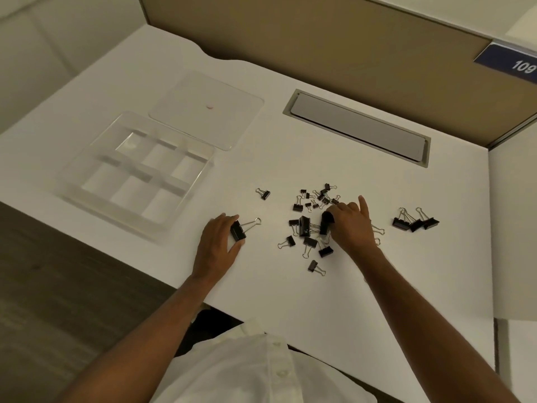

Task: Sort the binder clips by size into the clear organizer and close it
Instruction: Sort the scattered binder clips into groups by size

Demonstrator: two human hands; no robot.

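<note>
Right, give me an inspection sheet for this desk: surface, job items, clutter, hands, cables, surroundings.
Surface: white desk, with a grey hatch set into it near the back.
Job items: clear organizer at left, its compartments showing no clips; lid lying off, behind it. Loose pile of black binder clips of mixed sizes at centre; three large clips grouped at right; one clip lying apart.
Clutter: nothing seen.
Hands: left hand grips a large clip; right hand is in the pile, fingers curled on a black clip.
Cables: nothing seen.
Surroundings: tan partition behind, blue sign reading 109.
</note>
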